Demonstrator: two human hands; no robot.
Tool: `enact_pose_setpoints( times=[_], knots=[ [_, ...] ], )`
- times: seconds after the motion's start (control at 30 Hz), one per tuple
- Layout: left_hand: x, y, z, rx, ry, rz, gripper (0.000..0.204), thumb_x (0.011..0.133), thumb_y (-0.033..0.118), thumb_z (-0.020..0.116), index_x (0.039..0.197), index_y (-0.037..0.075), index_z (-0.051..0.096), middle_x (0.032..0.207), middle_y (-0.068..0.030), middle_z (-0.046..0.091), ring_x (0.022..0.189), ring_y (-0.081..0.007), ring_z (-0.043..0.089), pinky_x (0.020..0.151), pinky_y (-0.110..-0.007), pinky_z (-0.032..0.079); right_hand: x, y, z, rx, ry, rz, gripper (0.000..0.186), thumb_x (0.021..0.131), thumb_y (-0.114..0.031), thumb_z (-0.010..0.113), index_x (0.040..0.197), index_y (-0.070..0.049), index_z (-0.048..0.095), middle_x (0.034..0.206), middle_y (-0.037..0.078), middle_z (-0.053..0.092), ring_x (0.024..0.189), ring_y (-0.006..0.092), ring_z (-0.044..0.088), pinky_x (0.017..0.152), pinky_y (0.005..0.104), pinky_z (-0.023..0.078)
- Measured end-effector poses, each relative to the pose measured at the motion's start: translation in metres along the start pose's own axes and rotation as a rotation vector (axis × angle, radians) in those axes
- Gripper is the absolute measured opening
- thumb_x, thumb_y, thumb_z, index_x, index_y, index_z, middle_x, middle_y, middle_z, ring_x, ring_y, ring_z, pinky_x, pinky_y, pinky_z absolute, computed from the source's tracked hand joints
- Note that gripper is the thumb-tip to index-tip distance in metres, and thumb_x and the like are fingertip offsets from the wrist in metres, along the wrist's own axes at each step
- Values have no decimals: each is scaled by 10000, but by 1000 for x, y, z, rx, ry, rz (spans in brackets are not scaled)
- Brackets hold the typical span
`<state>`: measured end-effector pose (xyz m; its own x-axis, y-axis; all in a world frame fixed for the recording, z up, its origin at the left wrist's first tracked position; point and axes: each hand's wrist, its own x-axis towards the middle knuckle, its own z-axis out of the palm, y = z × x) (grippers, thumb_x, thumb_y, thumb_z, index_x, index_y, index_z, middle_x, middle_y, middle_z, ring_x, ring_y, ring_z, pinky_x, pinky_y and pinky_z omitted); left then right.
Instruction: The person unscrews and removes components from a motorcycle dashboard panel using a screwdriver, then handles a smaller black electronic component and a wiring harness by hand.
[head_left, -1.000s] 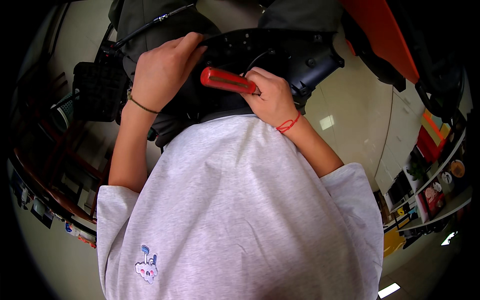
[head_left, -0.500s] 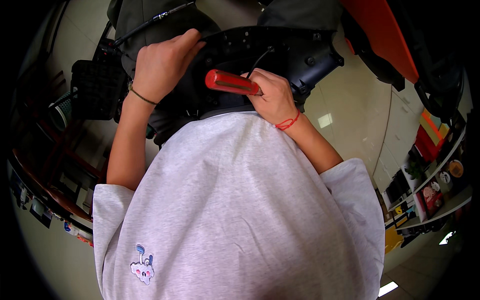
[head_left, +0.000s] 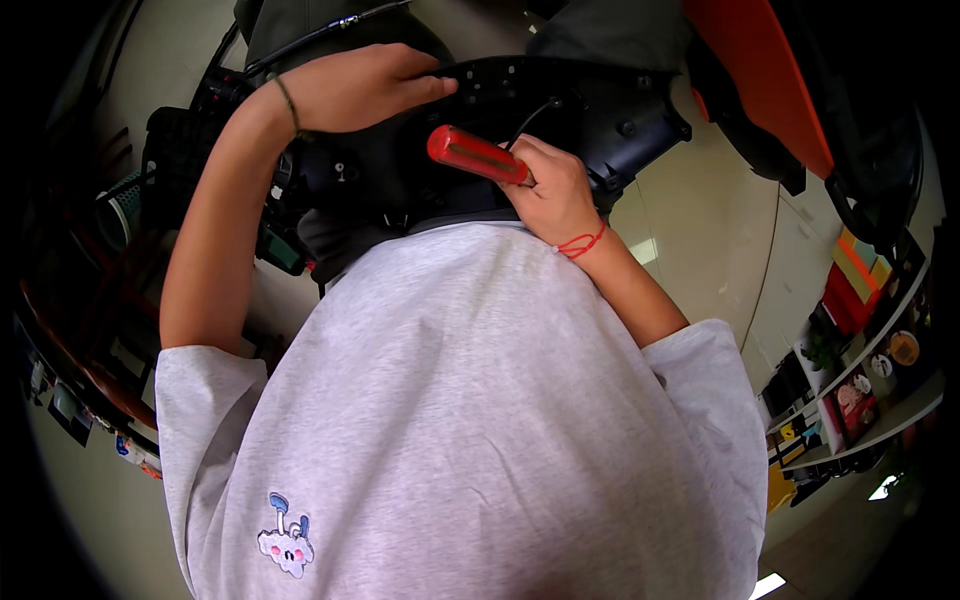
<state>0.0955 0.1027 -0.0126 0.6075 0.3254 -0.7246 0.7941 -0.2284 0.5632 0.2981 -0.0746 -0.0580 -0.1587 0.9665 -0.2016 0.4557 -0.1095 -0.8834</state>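
Red tool handle, upper centre of frame, butt end toward upper left; its shaft isn't visible. Right hand has it by the end nearer the palm, fingers curled in closely around it; exact fingertip placement hidden. Red string bracelet on that wrist.

Left hand, upper left of centre, reaches rightward with fingers close together and thumb tip near the upper edge of a black plastic panel; can't tell whether it presses the panel or pinches anything small. Dark cord bracelet on that wrist.

Panel spans upper centre, curved, small holes along its top edge; both hands over it. Thin black cable rises from beside the right hand to a point on the panel. Dark grey trousers show behind at the top edge. Thin rod, partly shiny, upper left.

Orange panel at upper right, well apart from both hands. Light grey shirt fills centre and bottom, embroidered patch lower left. Green basket far left, loaded shelves lower right, pale tiled floor right of centre
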Motion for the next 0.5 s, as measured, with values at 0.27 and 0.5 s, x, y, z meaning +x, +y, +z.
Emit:
enact_pose_setpoints(
  times=[0.27, 0.5],
  knots=[
    [26, -14, 11, -191, -62, 70, 509, 1009, 464, 594, 1134, -19, 699, 814, -117, 655, 782, -174, 604, 766, -328, 492, -1, 5, 6, -36, 75, -48, 119, 790, -56, 738, 871, -43, 652, 826, 85, 670, 719, 316, 668, 622, 371, 520],
    [30, -13, 11, -106, -73, 125, 517, 1003, 449, 595, 983, -58, 694, 756, -169, 637, 709, -253, 607, 703, -386, 482, -5, 10, 6, -20, 90, -26, 112, 787, -43, 727, 856, -44, 638, 871, 87, 706, 745, 323, 685, 629, 371, 531]
  ],
)
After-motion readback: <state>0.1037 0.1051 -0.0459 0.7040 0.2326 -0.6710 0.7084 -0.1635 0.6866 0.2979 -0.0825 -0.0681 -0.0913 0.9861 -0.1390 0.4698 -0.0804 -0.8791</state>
